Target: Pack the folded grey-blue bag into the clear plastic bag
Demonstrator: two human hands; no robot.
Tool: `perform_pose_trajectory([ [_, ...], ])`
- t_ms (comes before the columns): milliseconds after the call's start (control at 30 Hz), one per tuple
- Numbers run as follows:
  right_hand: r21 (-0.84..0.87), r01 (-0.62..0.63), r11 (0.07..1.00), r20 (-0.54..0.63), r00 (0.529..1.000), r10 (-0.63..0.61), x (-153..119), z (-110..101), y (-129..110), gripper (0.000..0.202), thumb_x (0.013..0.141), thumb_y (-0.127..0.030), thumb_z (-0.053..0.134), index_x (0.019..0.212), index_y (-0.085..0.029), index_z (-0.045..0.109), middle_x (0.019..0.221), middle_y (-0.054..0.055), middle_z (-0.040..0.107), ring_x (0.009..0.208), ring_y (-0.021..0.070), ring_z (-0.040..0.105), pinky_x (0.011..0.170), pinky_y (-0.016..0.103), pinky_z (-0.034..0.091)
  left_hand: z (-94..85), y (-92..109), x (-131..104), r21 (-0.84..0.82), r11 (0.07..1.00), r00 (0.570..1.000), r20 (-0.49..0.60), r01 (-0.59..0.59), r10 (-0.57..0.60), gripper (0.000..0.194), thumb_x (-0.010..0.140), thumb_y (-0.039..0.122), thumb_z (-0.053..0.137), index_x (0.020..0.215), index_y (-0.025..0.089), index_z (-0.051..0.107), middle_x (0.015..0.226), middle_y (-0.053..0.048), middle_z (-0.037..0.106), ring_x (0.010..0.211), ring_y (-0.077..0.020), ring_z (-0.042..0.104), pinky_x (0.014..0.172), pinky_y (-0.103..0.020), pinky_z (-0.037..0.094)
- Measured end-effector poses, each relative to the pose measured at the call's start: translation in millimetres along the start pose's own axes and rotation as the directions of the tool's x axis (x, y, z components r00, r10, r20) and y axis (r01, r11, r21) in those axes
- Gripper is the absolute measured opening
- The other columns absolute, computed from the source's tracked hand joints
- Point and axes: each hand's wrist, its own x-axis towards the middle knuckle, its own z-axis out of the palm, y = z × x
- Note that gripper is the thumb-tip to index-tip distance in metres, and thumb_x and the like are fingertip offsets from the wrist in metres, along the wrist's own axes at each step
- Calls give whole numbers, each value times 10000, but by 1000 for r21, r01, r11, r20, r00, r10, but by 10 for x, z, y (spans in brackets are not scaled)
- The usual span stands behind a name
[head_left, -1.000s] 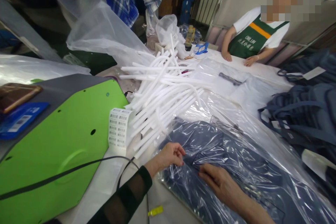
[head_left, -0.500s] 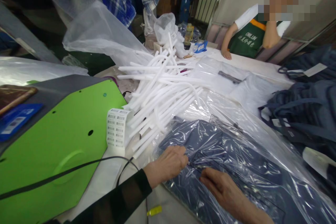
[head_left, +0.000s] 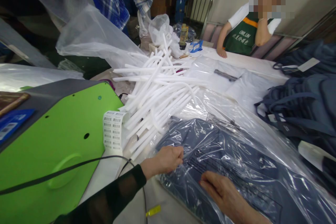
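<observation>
A dark blue garment lies on the table inside a clear plastic bag [head_left: 236,161]. My left hand [head_left: 165,159], in a black sleeve, pinches the bag's film at its near left corner. My right hand [head_left: 220,190] rests flat on top of the bag, a little to the right, with fingers together pressing the plastic down. A printed patch shows on the bag between the two hands.
A green machine [head_left: 57,140] fills the left, with a strip of barcode labels [head_left: 112,131] hanging from it and a black cable. A heap of white tubes [head_left: 157,91] lies behind the bag. More dark blue garments [head_left: 304,108] pile at right. Another person [head_left: 246,31] leans on the table's far side.
My left hand has closed onto the bag's film and drawn slightly left. The right hand slid a little nearer. The other person raised an arm off the table.
</observation>
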Motion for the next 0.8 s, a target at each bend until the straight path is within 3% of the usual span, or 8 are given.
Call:
perform_pose_trajectory([
  [133,16,11,1000,-20,1000,-11,-1,27,8,383,931,-481,291,785,-218,527,749,16,595,721,165,562,674,311,363,13,-84,89,-202,979,1000,18,14,-10,123,715,208,693,803,179,614,740,38,642,707,-120,615,594,-201,407],
  [367,28,18,999,-42,999,-17,-13,23,17,372,931,-482,310,773,-219,520,721,3,575,681,153,535,656,300,352,-9,-104,138,-356,934,993,112,8,34,291,636,70,699,906,154,631,652,78,579,625,-90,581,567,-176,407],
  [467,39,11,999,-27,1000,-10,-21,-3,12,372,931,-477,305,790,-217,529,736,8,580,703,157,549,665,303,356,-110,-59,130,-304,953,987,154,-1,50,283,544,119,803,778,174,655,559,103,479,528,-82,475,509,-201,333],
  [533,44,8,999,-25,1000,-7,-25,-16,12,376,931,-479,303,797,-215,534,746,12,584,717,161,558,672,306,361,-160,-16,128,-169,985,979,197,-19,52,266,513,181,850,689,188,650,553,97,452,533,-86,441,503,-219,292],
  [633,51,11,999,-32,999,-10,-29,-29,9,381,929,-485,304,797,-213,536,750,16,588,724,164,566,679,309,368,-179,39,140,21,999,971,239,-34,28,211,593,214,821,608,193,611,544,81,456,563,-101,459,516,-235,272],
  [800,47,26,999,-45,999,-24,-47,-56,-23,382,927,-488,302,796,-214,534,739,15,587,713,162,567,664,304,371,-165,84,151,-22,999,975,218,-41,44,257,668,197,776,579,181,535,606,75,478,644,-98,505,564,-213,303],
])
